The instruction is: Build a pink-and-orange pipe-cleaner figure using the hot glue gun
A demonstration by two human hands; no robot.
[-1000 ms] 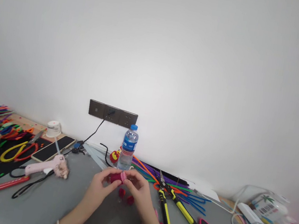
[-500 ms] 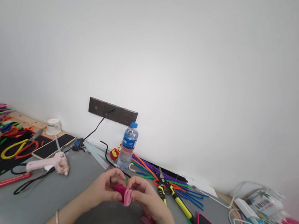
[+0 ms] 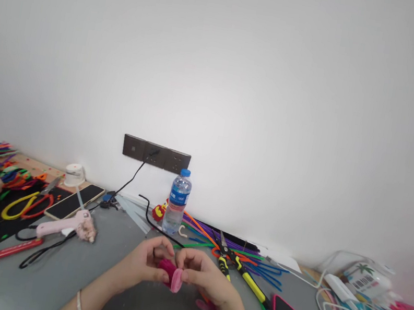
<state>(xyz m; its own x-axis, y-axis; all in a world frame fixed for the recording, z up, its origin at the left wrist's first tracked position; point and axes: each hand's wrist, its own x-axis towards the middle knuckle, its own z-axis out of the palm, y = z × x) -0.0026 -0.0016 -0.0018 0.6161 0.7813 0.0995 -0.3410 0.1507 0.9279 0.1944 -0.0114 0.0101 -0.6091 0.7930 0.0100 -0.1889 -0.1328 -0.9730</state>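
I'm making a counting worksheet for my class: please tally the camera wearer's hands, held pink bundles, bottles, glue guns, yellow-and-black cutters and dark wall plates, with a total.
Left hand and right hand: 2
Held pink bundle: 1
Bottle: 1
Glue gun: 1
Yellow-and-black cutters: 1
Dark wall plates: 3
Total: 9

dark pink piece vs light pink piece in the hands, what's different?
Colour: the dark piece is deep magenta; the light piece is pale pink.
Place: the dark piece sits on the left hand's side, the light piece on the right hand's.
Outline: the light piece shows a rounded edge; the dark piece is partly hidden by fingers.
Shared: both are held up between the hands.
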